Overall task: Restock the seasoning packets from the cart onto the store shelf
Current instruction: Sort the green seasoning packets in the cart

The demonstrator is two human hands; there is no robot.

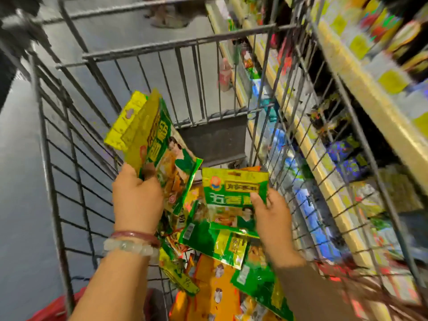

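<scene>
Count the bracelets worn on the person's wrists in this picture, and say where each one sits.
2, both on the left wrist: a dark red bangle nearer the hand, and a pale beaded bracelet just behind it. The right wrist shows none.

both bare forearms reach forward and down from the bottom of the view. the left hand (136, 200) is raised, back of the hand facing up, its fingers curled round a fanned bunch of green and yellow foil seasoning packets (150, 135); a dark red bangle (134, 235) and a pale bead bracelet (129, 246) circle that wrist. the right hand (273, 218) sits lower and to the right, thumb on top, pinching the edge of a single green and yellow foil packet (234, 200).
</scene>
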